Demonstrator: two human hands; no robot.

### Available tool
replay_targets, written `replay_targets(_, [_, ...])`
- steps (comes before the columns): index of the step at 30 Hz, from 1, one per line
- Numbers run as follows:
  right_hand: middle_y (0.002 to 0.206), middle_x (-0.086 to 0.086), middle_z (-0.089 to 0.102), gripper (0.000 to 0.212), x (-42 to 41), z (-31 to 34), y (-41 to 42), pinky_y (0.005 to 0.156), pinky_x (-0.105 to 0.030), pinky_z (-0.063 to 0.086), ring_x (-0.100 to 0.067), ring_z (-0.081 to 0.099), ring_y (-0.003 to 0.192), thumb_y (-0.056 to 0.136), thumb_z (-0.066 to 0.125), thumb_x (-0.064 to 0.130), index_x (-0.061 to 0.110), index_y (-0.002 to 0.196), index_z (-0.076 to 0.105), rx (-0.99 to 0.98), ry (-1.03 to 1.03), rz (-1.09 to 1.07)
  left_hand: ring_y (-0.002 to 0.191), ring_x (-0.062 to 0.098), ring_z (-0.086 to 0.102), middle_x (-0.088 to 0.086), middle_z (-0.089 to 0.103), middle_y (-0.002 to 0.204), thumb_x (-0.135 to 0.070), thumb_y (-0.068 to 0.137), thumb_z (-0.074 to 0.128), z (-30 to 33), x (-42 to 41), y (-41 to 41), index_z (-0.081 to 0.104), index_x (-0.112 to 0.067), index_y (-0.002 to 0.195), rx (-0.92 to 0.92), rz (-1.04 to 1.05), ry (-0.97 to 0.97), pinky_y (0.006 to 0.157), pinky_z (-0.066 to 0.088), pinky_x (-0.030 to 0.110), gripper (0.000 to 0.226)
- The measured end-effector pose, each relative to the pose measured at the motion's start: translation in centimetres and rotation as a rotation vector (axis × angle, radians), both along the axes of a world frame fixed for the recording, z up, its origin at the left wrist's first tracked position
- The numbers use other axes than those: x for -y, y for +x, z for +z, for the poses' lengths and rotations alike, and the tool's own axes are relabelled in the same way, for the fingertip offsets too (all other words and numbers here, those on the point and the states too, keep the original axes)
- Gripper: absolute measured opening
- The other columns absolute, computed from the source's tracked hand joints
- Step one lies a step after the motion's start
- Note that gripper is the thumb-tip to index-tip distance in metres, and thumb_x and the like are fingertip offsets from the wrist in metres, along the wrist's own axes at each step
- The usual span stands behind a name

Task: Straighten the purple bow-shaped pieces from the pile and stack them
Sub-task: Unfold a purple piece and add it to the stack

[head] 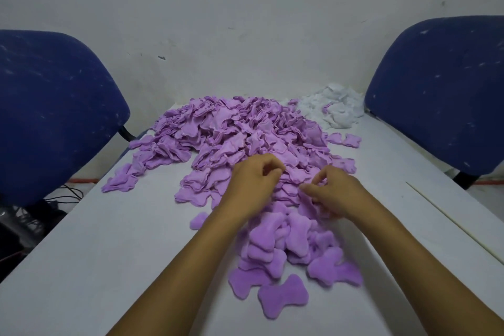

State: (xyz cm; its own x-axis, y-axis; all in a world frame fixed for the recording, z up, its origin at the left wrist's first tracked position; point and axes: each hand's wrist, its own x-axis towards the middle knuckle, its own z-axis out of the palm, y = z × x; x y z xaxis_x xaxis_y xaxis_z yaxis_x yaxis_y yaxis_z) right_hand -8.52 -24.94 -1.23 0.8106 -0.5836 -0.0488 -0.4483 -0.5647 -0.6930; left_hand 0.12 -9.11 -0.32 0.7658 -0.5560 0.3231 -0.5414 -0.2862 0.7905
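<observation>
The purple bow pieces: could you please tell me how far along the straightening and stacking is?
Early, it seems. Done: a loose heap of plush bows lies near the person, more scattered than stacked. In hand: the left hand and right hand both pinch at pieces on the near edge of the pile. Left: that big crumpled pile, by far the larger share of the table.

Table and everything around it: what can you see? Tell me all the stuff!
big pile: one, too many pieces to count, purple, middle to far end of the table
plush pieces: many, purple, loose heap near the person
white scraps: one heap, white, far right corner
stick: one, pale, right side of table
table: one, white
chairs: two, blue, either side
left hand: fingers curled in the purple pieces
right hand: pinching a purple piece
</observation>
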Motion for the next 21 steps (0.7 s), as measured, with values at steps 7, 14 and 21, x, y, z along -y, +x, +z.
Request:
replay_targets(7, [0.083,-0.001,0.063,0.022,0.9,-0.4,1.0,0.069,-0.031,0.043,-0.025,0.061,0.086,0.086,0.069,0.029,0.023,0.102,0.055,0.153,-0.188,-0.008,0.085,0.016,0.061,-0.002,0.067,0.088,-0.007,0.088,0.060,-0.6,3.0,0.6,0.072,-0.020,0.098,0.103,0.021,0.104,0.078,0.042,0.020,0.021])
replay_targets(14, [0.119,-0.005,0.050,0.051,0.8,-1.1,2.1,0.089,-0.040,0.049,-0.025,0.055,0.110,0.085,0.072,0.035,0.027,0.132,0.055,0.042,-0.390,0.216,0.103,0.028,0.048,0.003,0.040,0.101,0.000,0.081,0.063,-1.6,4.3,1.6,0.067,-0.017,0.116,0.219,-0.039,0.289,0.093,0.041,0.036,0.039])
replay_targets(21, [0.113,-0.003,0.045,0.026,0.7,-1.0,2.1,0.081,-0.040,0.050,-0.024,0.050,0.110,0.094,0.060,0.035,0.031,0.119,0.065,0.094,-0.501,0.158,0.105,0.028,0.051,0.004,0.039,0.104,-0.009,0.085,0.067,-2.1,3.8,2.2,0.066,-0.015,0.118,0.218,-0.016,0.309,0.093,0.044,0.039,0.033])
